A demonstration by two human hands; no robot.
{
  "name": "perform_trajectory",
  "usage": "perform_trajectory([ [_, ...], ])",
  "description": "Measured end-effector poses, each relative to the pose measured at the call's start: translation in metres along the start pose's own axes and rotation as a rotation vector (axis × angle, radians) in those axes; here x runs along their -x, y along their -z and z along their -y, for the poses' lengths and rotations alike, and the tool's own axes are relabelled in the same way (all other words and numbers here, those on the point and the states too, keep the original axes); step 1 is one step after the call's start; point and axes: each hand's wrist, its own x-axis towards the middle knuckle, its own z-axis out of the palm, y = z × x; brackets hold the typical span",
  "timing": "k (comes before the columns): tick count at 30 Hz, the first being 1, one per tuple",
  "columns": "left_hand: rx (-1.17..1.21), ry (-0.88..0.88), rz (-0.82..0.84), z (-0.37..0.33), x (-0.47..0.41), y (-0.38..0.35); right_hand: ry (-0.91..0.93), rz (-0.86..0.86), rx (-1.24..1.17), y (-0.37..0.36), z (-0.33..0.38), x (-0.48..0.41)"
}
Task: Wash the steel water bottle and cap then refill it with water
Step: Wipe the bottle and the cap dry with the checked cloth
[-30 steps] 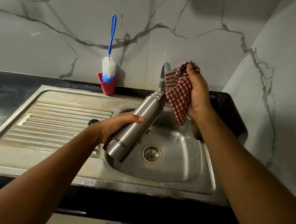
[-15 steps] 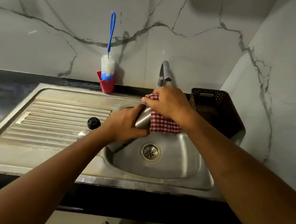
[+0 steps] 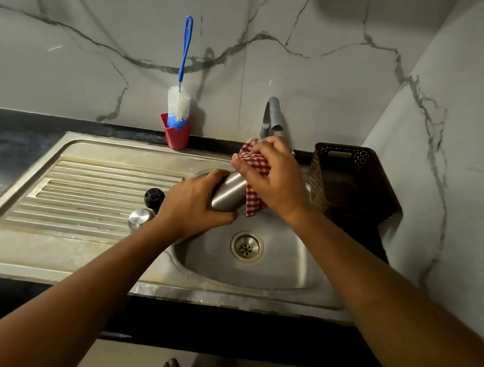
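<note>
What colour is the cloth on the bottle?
Red-and-white checks. The cloth shows best in the head view, in the right hand against the steel bottle.

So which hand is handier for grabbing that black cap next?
Left, probably: the left hand sits beside the cap, though it grips the bottle; the right hand, holding the cloth, is farther off.

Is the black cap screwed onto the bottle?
No, the black cap sits on the draining board, apart from the bottle.
</note>
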Motion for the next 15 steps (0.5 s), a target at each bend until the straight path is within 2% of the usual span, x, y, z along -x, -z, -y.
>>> perform_trajectory([
  [5, 0.154, 0.057, 0.002, -0.001, 0.004, -0.005, 0.128, 0.092, 0.038, -0.001, -0.018, 0.017],
  [9, 0.012, -0.005, -0.001, -0.005, 0.004, -0.011, 0.016, 0.089, 0.138, 0.006, -0.008, 0.005],
  [12, -0.146, -0.038, 0.005, -0.008, 0.003, -0.009, -0.232, 0.299, 0.281, 0.012, -0.001, -0.02],
  [14, -0.249, -0.082, 0.02, -0.01, 0.005, -0.008, -0.397, 0.528, 0.317, 0.018, -0.002, -0.033],
  [15, -0.297, -0.107, 0.024, -0.012, 0.006, -0.008, -0.418, 0.663, 0.342, 0.024, -0.001, -0.037],
])
